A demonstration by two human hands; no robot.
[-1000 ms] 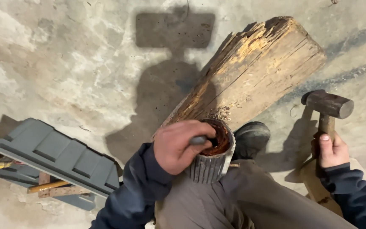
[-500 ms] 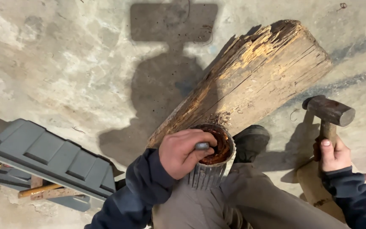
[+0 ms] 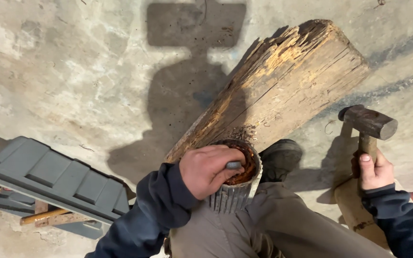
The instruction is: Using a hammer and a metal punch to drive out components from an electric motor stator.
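Your left hand [image 3: 209, 171] sits over the mouth of the ribbed metal cylinder [image 3: 235, 191], its fingers [image 3: 225, 162] closed narrowly round a small grey rod [image 3: 234, 165] that points into the rusty core. The cylinder stands against your knee, just beside the lower end of the split wooden beam [image 3: 273, 91] that lies slanted on the concrete floor [image 3: 72, 71]. Your right hand [image 3: 374, 169] grips the hammer [image 3: 369, 124] by the handle just under the head, fingers wrapped tight, and holds it raised, well apart from the cylinder.

Hold the rod upright and centred on its spot in the core, with your fingertips low and clear of its top end. Brace the cylinder firmly against your leg and the beam so it does not rock. Look at the rod's top, not at the hammer. Your boot [image 3: 280, 157] is near the cylinder; mind it. The grey toolbox [image 3: 48, 181] lies to your left, with wooden-handled tools beneath it.
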